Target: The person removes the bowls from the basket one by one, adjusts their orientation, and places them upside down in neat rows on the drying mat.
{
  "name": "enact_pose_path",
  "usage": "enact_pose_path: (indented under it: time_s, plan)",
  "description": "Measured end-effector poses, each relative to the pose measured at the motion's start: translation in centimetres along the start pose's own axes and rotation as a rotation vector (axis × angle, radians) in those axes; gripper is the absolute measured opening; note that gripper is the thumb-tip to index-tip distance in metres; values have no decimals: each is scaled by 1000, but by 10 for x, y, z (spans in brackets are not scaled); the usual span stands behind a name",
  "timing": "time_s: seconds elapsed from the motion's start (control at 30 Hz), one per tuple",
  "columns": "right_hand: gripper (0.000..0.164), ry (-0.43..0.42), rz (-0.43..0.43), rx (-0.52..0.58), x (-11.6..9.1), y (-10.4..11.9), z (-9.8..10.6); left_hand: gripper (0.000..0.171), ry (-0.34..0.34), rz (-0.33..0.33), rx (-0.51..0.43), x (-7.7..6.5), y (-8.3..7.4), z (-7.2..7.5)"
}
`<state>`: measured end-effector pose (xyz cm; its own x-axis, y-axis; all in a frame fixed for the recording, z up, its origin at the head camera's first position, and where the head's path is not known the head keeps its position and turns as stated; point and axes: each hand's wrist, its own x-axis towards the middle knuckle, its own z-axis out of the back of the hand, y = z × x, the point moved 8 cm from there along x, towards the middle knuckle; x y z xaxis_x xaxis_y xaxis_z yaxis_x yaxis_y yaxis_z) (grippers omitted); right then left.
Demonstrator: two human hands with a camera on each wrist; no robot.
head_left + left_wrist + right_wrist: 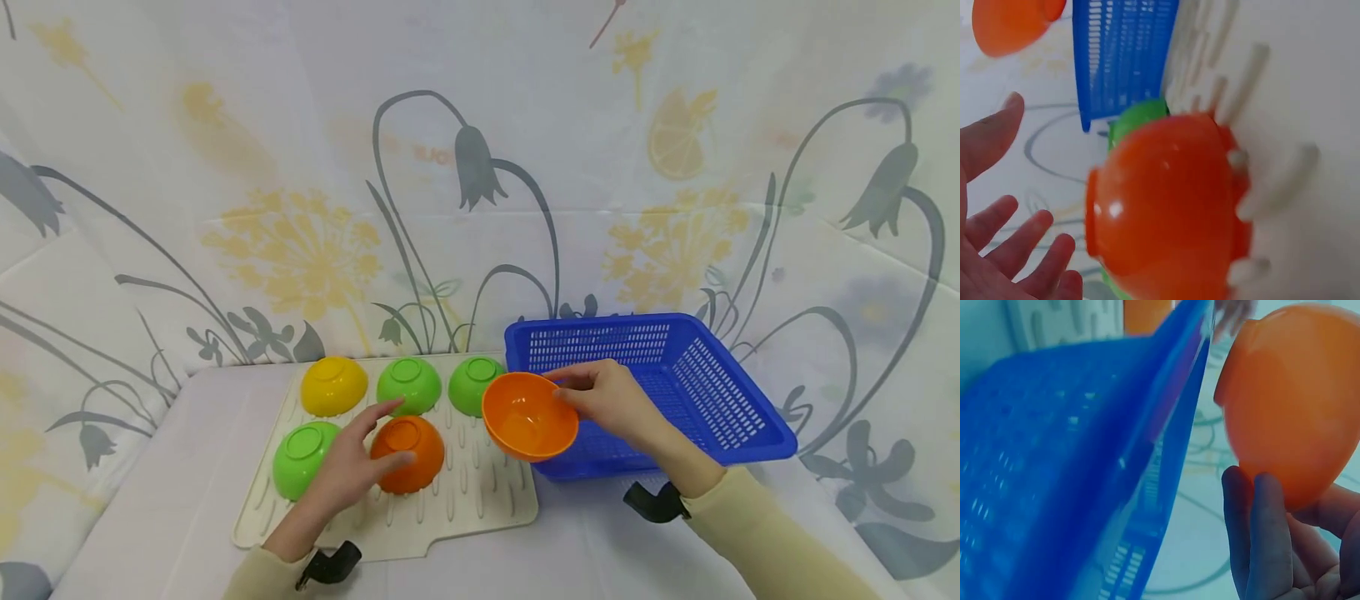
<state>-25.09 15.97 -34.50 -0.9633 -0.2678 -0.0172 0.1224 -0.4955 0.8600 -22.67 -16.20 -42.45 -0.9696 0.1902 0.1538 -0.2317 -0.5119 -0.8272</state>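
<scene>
My right hand (611, 400) pinches the rim of an orange bowl (528, 417), held tilted with its inside showing, above the near left edge of a blue basket (720, 400). In the right wrist view, fingers and thumb grip that bowl (1297, 400) from below. My left hand (348, 462) hovers, fingers spread and holding nothing, beside an upside-down darker orange bowl (408, 454) on a cream ridged drying mat (480, 508). A gap shows between the hand (1010, 244) and this bowl (1160, 212) in the left wrist view.
Other upside-down bowls stand on the mat: a yellow bowl (333, 386) at back left, a green bowl (408, 383) at back middle, another green bowl (472, 387) at back right and a green bowl (303, 458) at front left. Behind hangs a flower-patterned cloth (465, 267).
</scene>
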Motion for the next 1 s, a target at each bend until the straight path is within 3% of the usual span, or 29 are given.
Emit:
enact_pose_path:
  time_s: [0.23, 0.43, 0.6, 0.87, 1.0]
  plan:
    - [24, 3, -11, 6, 0, 3, -23, 80, 63, -108, -135, -4, -44, -16]
    - [23, -11, -1, -6, 1, 7, -38, 94, 155, -192, -174, -10, -71, -37]
    - [22, -39, 0, -11, 3, 7, -45, 101, 173, -175, -220, -11, -76, -48]
    - [21, -77, 29, -15, 0, 13, -49, 95, 137, -93, -274, -10, -74, -46]
    - [22, -90, 53, 15, -3, 16, -49, 97, 145, -94, -287, -11, -75, -44]
